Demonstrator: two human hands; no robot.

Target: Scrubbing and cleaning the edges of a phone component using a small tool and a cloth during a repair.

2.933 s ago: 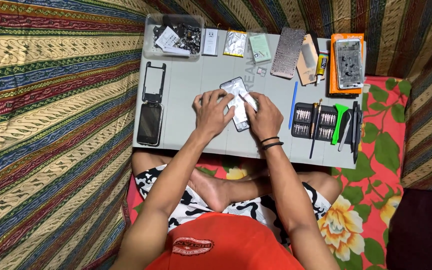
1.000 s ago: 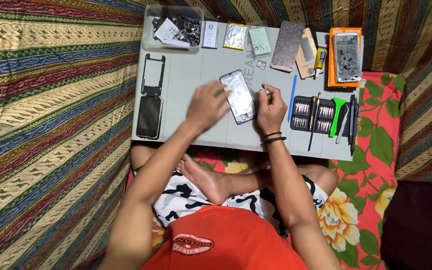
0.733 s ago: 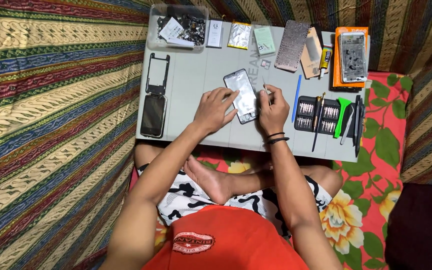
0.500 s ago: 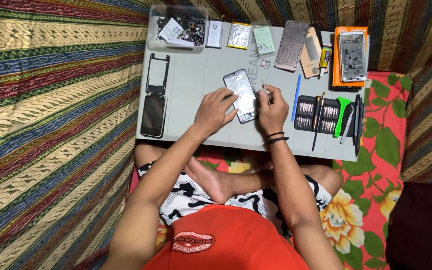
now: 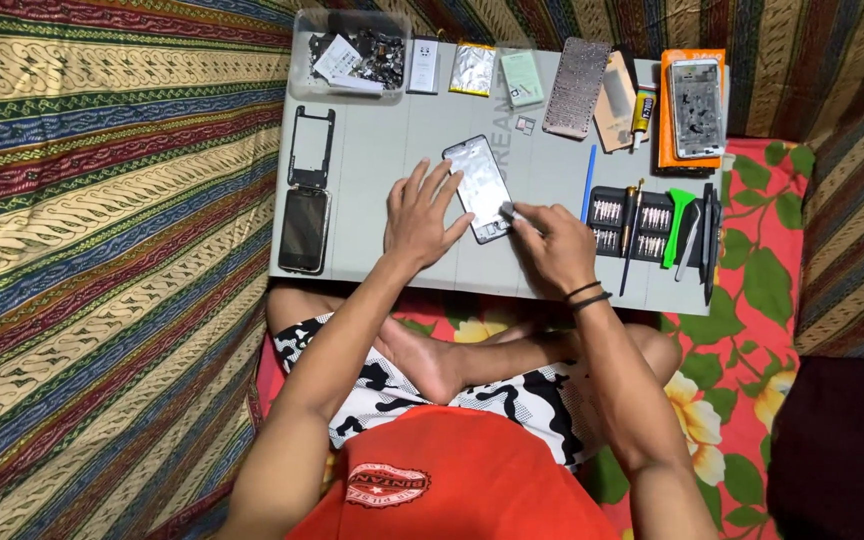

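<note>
I am seeing the left hand (image 5: 422,212) lying open, fingers spread, its fingertips touching the left edge of the phone frame (image 5: 479,187) lying tilted mid-bench (image 5: 372,160). The right hand (image 5: 555,245) is closing around a small grey tool (image 5: 508,210), whose tip is touching the frame's lower end. A bit set (image 5: 632,224) is sitting just beside that hand, a dark phone (image 5: 304,229) well to the left. The tool's handle is hiding in the fist.
</note>
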